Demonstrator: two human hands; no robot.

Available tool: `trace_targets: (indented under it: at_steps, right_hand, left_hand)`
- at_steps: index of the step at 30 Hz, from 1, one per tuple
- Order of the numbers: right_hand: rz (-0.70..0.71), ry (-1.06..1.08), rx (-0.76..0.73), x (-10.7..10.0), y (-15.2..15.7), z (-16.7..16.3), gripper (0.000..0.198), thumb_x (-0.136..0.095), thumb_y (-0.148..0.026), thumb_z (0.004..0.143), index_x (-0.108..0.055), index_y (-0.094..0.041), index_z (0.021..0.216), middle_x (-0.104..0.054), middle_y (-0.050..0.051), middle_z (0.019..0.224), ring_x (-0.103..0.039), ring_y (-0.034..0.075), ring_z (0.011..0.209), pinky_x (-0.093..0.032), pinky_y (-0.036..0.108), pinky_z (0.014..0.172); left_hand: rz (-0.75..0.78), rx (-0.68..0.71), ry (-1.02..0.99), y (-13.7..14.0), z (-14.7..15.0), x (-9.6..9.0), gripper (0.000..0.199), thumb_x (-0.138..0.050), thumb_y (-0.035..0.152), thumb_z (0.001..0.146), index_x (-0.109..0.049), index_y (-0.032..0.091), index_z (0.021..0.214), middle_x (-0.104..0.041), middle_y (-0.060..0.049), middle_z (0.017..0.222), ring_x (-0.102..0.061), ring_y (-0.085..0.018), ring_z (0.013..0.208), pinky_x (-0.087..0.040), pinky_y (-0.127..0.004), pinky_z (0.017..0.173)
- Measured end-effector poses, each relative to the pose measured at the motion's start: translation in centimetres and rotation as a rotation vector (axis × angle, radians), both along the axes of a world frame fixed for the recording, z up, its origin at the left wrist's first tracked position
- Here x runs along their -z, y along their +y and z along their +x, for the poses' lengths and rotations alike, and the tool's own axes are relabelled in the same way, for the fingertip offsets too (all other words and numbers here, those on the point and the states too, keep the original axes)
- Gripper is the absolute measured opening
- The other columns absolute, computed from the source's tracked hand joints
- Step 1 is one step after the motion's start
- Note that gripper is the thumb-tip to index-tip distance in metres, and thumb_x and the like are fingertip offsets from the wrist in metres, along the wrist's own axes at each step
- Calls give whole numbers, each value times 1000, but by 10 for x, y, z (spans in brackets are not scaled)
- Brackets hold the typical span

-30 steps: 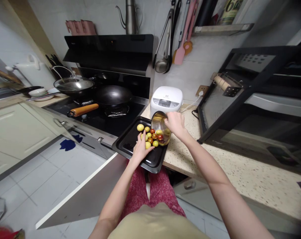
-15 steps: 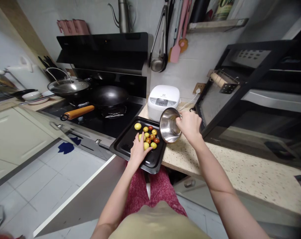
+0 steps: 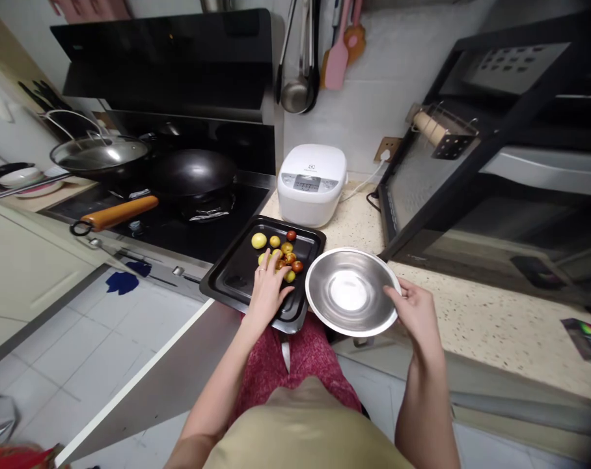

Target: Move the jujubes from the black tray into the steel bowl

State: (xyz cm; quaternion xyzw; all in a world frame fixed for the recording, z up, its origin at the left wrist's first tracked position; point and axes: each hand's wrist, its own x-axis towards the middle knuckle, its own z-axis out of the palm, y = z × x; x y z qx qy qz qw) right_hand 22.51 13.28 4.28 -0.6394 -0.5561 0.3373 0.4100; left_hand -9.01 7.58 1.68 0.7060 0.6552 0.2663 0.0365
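Observation:
Small round yellow and reddish-brown fruits (image 3: pixel 286 248), their exact kind unclear, lie on the right half of a black baking tray (image 3: pixel 227 286). My left hand (image 3: pixel 266 286) rests over them with fingers spread, the fingertips among the fruits and hiding some. A shiny metal bowl (image 3: pixel 322 296) is in my right hand (image 3: pixel 415 309), which pinches its right rim, thumb inside. Nothing lies in the bowl, and it is held just right of the tray over the counter's front edge.
Behind the tray stands a white rice cooker (image 3: pixel 311 185). A wok (image 3: pixel 192 172) with an orange handle and a lidded pan (image 3: pixel 100 156) sit on the stove to the left. An oven (image 3: pixel 520 215) occupies the right of the counter. An open cabinet door (image 3: pixel 144 384) juts out below.
My right hand has brought the bowl from a tilted pose beside the tray to nearly level, lower and nearer me. My left hand stays over the fruits, some of which have shifted. The view has tilted down.

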Motion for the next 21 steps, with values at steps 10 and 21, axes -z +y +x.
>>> trace_targets:
  at_steps: [10, 21]
  right_hand:
    - [-200, 294, 21, 25, -20, 10, 66, -74, -47, 62, -75, -6, 115, -53, -6, 43, -36, 11, 30, -26, 24, 30]
    - [-163, 169, -71, 35, -21, 6, 66, -70, -66, 68, -76, -11, 104, -64, 0, 53, -53, 17, 40, -42, 29, 40]
  left_hand:
    - [-40, 111, 62, 18, 14, -1, 45, -53, 15, 100, -58, 24, 143, -54, -11, 157, -31, -31, 158, -18, -63, 128]
    - [-97, 210, 202, 37, 25, -8, 44, -39, 7, 99, -64, 24, 130, -71, -10, 122, -49, -29, 145, -16, -60, 128]
